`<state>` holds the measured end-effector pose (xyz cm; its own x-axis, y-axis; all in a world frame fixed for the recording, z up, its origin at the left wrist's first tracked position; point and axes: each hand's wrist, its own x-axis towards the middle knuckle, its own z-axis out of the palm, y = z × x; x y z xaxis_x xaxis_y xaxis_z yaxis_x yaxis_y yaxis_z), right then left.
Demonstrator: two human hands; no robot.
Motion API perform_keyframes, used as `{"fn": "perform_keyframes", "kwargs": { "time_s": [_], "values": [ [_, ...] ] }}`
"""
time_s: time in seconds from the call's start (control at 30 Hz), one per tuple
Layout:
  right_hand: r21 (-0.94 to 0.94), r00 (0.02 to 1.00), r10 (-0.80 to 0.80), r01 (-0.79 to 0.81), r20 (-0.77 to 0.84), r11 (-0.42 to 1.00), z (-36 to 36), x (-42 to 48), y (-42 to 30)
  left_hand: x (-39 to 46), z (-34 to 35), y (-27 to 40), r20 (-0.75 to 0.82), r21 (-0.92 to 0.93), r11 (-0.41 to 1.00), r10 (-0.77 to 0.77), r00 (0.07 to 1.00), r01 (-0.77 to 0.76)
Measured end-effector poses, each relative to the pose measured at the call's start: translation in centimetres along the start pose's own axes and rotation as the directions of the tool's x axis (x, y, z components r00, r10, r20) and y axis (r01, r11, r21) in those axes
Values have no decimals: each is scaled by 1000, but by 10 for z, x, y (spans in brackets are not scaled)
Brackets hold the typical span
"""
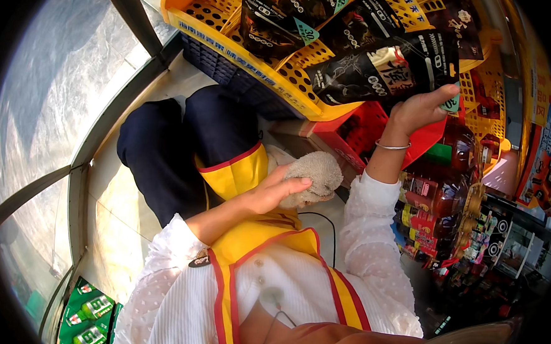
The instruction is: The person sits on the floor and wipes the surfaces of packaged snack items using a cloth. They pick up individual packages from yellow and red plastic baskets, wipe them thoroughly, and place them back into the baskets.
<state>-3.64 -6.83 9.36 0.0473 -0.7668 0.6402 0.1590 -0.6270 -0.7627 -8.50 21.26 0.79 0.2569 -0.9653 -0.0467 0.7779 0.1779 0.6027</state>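
Note:
My left hand (277,186) is closed around a bunched grey-beige terry cloth (319,174) in front of my yellow apron. With my right hand (419,112), a bracelet at its wrist, I hold the lower right end of a black plastic snack pouch (383,70). The pouch bears writing and a green corner, and it lies tilted over the front of a yellow perforated display basket (248,61). More black pouches (269,27) stand in the basket's compartments behind it. The cloth and the pouch are apart.
A dark blue plastic crate (206,61) supports the basket. Below its right end sits a red box (338,128). Large bottles of dark red liquid (443,185) stand at right. A glass wall (42,80) borders the left, with green beer cartons (90,316) at lower left. A black cable (333,231) crosses the floor.

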Motion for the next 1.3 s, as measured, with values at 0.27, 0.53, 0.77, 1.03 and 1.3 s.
{"fn": "perform_keyframes", "kwargs": {
  "time_s": [0.27, 0.53, 0.77, 1.03, 1.3],
  "values": [
    [-197, 470, -167, 630, 867, 751, -7, -34, 37, -1, -21, 3, -102, -130, 990, 42, 994, -55],
    [-393, 547, 96, 457, 832, 798, -3, -27, -2, 2, -27, 9, -194, -189, 978, 48, 980, -86],
    [-420, 749, -208, 553, 630, 720, 8, 11, 23, 4, -27, 10, -199, -210, 971, 68, 978, -110],
    [-368, 669, -222, 620, 710, 693, 11, 33, 63, 6, -26, -1, -266, -175, 976, 79, 961, -129],
    [-354, 645, 200, 116, 738, 928, 19, -2, 48, 8, -3, 1, -366, -208, 963, 84, 927, -169]
  ]
}}
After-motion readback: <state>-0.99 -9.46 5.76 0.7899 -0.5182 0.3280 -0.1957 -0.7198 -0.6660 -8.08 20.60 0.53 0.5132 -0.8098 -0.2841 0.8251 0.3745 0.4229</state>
